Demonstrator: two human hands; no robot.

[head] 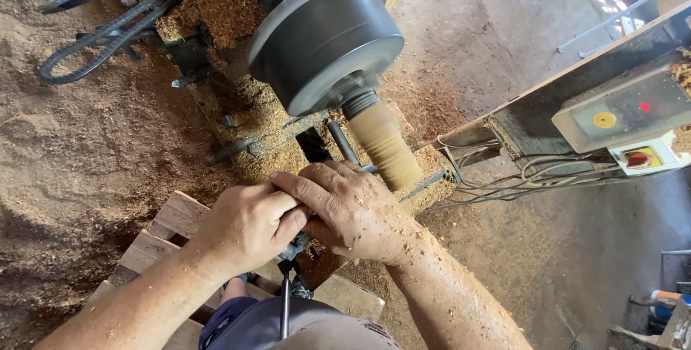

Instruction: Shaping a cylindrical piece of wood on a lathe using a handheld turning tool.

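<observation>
— Where are the two hands at this moment?

— Both are together in the middle, low in front of the lathe. The left hand (248,228) is closed in a fist around the metal shaft of a turning tool (286,300). The right hand (345,210) lies over the front part of the same tool, fingers curled and pressing down, and it touches the left hand. So both hands are gripping the tool.

— Can you see the tip of the tool?

— No, the right hand covers it. I only see the dark shaft, which goes down from the hands towards the person's body.

— And the wooden piece?

— The wooden workpiece (385,147) is a pale cylinder with fine rings on the surface. It is fixed in the big dark round chuck (324,33) of the lathe and points down and a little to the right. Its free end is just beside the right hand, above the knuckles.

— What is around them?

— Sawdust (86,156) covers the floor at the left and also the lathe bed (273,152). Small chips stick to both forearms. Under the arms there is a wooden pallet (173,220). At the right stands a grey control box (626,109) with a yellow round button and a small red light, and under it a switch with a red part. Thin cables (504,181) hang from there near the lathe.
</observation>
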